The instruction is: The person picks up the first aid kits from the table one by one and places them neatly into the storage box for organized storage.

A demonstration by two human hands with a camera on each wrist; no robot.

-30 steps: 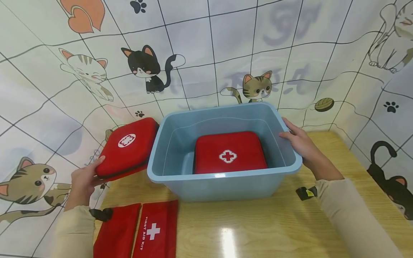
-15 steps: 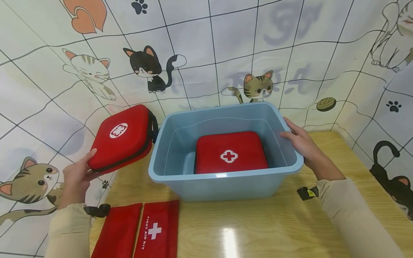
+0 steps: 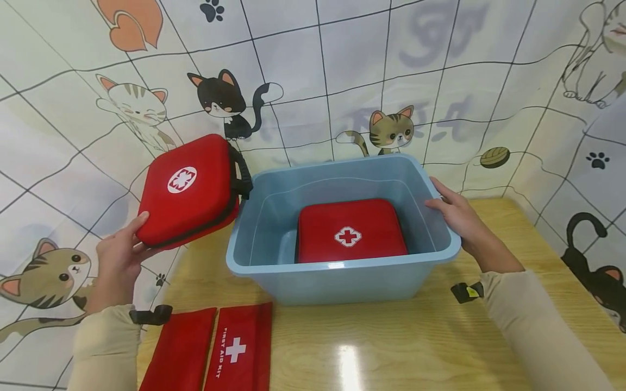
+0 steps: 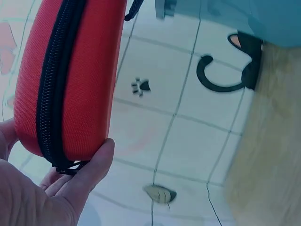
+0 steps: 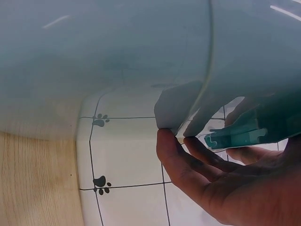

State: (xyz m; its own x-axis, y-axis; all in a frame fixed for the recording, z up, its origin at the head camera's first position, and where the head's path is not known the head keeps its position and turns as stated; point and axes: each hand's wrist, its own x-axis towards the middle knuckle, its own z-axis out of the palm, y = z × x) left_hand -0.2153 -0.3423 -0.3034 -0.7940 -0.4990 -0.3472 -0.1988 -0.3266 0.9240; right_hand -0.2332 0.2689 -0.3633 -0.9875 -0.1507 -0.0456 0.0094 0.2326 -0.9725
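My left hand (image 3: 119,258) grips the near left corner of a red zippered first aid case (image 3: 191,190), thumb on top and fingers beneath. The case is tilted, raised at the left of a light blue plastic bin (image 3: 342,282); its black handle overlaps the bin's left rim in the head view. In the left wrist view the black zipper (image 4: 51,89) runs along the side of the case. My right hand (image 3: 457,220) holds the bin's right rim, thumb inside and fingers outside. Another red first aid case (image 3: 349,231) with a white-edged cross lies inside the bin.
Two flat red pouches lie at the table's front left: a plain pouch (image 3: 181,347) and a first aid kit pouch (image 3: 239,347) with a white cross. The wooden table (image 3: 391,342) meets a cat-patterned wall covering (image 3: 303,70) behind the bin and at both sides.
My left hand has lifted the red case up from beside the bin and tilted it, so its black handle now shows. The bin and my right hand have hardly moved.
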